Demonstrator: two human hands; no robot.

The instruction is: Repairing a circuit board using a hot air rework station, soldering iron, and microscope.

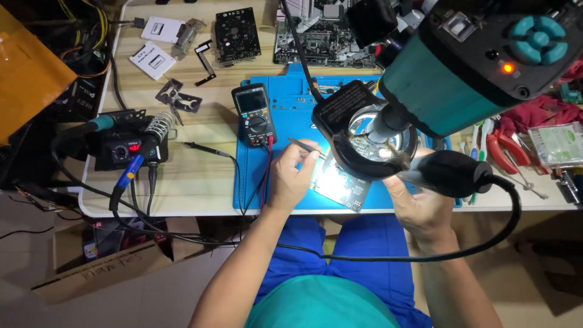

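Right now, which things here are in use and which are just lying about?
In use: left hand holding tweezers; right hand holding hot-air handle; circuit board; microscope.
Lying about: multimeter; soldering station; motherboard; red pliers.

Warm, dim room light. Ring lamp (373, 143) blows out glare on the board (340, 182). Floor in shadow. Microscope head (480, 54) close, soft. Mild edge distortion.

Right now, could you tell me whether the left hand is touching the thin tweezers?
Touching: the head view shows the left hand pinching the thin tweezers between its fingertips above the lit circuit board.
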